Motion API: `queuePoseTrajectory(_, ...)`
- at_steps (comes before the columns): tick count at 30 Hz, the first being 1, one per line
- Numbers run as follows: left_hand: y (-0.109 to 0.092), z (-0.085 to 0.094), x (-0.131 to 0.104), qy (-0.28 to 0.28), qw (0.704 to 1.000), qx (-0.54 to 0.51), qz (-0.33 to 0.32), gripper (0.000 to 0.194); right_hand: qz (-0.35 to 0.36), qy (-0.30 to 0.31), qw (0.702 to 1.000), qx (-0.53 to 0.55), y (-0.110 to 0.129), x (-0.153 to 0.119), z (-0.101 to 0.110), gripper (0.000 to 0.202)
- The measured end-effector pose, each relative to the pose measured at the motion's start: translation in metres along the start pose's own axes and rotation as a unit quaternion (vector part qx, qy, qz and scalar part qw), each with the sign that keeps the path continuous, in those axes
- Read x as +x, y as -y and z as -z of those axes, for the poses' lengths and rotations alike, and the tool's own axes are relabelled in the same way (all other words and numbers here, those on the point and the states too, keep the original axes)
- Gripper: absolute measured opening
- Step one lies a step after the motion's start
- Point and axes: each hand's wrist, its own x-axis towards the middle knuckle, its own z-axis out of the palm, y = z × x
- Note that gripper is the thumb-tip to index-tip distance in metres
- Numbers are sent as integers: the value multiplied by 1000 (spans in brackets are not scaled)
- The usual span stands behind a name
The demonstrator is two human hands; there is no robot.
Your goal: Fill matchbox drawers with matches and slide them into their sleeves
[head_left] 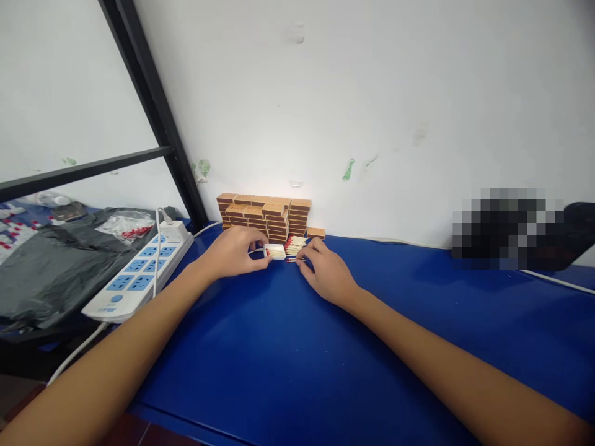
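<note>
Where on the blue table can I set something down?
Bare table lies between left forearm and right forearm, and from right forearm to the wall. Crowded: around left hand and right hand, with open tray, loose matches and stacked matchboxes; left, by the power strip.

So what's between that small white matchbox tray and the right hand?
Loose red-headed wooden matches lie between the white tray and right hand, in the head view.

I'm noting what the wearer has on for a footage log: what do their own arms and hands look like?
Both the left hand and the right hand are bare, without gloves. No sleeves, rings, watch or bracelet show on either arm.
</note>
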Motion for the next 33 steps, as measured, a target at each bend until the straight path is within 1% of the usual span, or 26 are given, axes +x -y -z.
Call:
queuePoseTrajectory(2, -1, -1, 0, 1, 1000, 2, 1, 25, -5, 6, 1000, 11, -1, 1, 0, 10)
queuePoseTrajectory(5, -1, -3, 1, 1, 1000, 0, 0, 26, -23, 34, 999, 34, 0, 2, 2, 8)
queuePoseTrajectory(8, -1, -4, 1, 3, 1000, -3, -4, 26, -51, 59, 996, 42, 2, 4, 5, 9)
queuePoseTrajectory(11, 1, -4, 1, 4, 1000, -1, -2, 26, -63, 65, 995, 37, 4, 4, 6, 11)
queuePoseTrajectory(14, 2, -3, 0, 4, 1000, 1, 3, 27, -67, 53, 996, 35, 5, 4, 6, 11)
queuePoseTrajectory(20, -2, -7, 0, 10, 1000, -13, -4, 26, -57, -1, 998, 32, 4, 2, 3, 9)
queuePoseTrajectory(23, -8, -9, 0, 15, 999, -26, -18, 26, -45, -19, 998, 35, 4, 1, 3, 10)
queuePoseTrajectory(26, -13, -11, -1, 17, 999, -34, -14, 28, -27, -34, 998, 37, 3, 1, 2, 10)
queuePoseTrajectory(29, -15, -12, -1, 22, 999, -37, -5, 30, -8, -48, 998, 43, 1, 0, 1, 13)
queuePoseTrajectory(33, -15, -14, -2, 17, 999, -43, -20, 32, 6, -56, 997, 44, 0, -1, 0, 13)
